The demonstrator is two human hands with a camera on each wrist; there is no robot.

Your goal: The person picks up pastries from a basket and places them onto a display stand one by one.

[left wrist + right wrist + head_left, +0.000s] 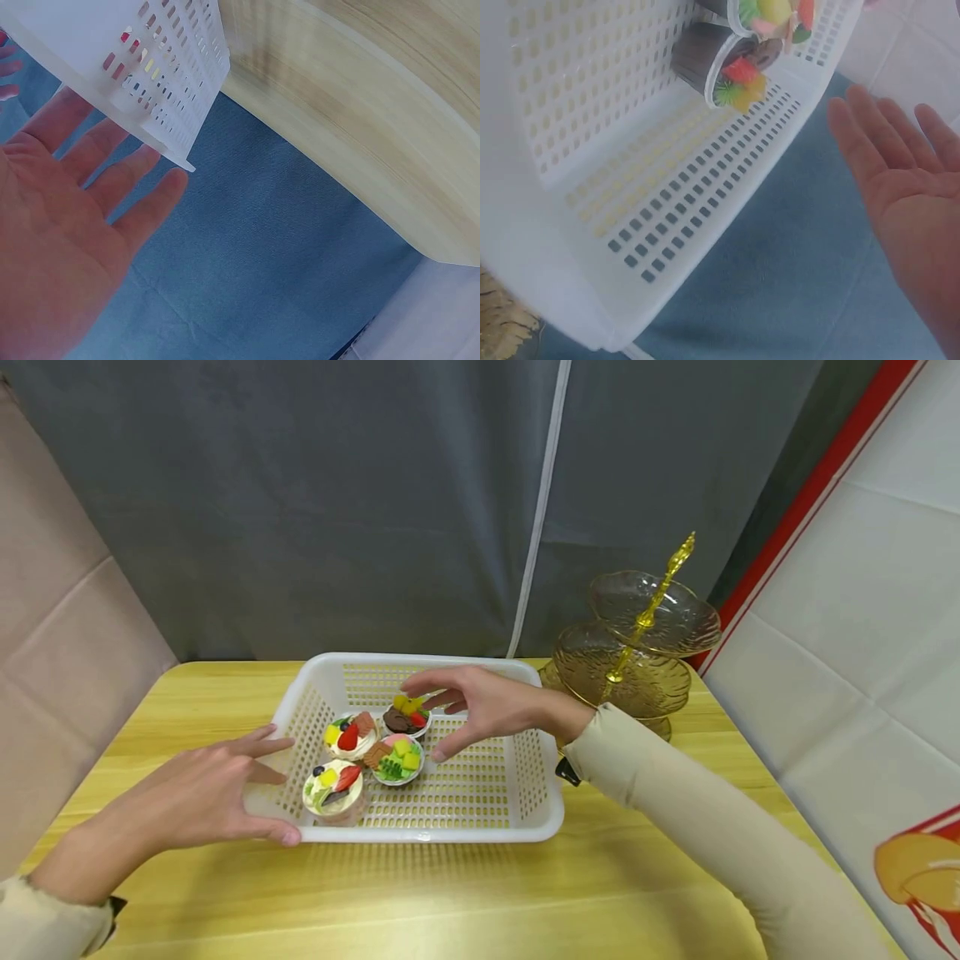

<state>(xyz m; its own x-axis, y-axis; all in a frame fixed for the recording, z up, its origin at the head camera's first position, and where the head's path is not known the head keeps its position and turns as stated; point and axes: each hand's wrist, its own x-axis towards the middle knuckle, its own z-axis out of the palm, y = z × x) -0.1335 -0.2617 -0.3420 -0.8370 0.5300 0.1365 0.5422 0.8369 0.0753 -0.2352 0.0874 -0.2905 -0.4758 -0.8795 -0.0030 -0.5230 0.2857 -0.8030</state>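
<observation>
A white perforated plastic basket [450, 836] holds several toy cupcakes. One has chocolate topping [400, 720], one has green and yellow topping [397, 764], and two have white cream with fruit [335, 787]. My left hand [198, 789] is at the basket's left end, fingers spread, thumb by the front corner. The left wrist view shows its fingers [154, 206] extended along the basket rim. My right hand [491, 702] hovers over the basket beside the chocolate cupcake, thumb and fingers apart. In the right wrist view that hand [915, 199] holds nothing, and the dark-cupped chocolate cupcake [705, 64] sits inside the basket.
A tiered stand of amber glass plates [622, 672] with a gold stem [660, 602] stands right of the basket. The yellow wood-grain table [450, 902] meets a grey curtain [337, 510] behind. Pale panels flank both sides.
</observation>
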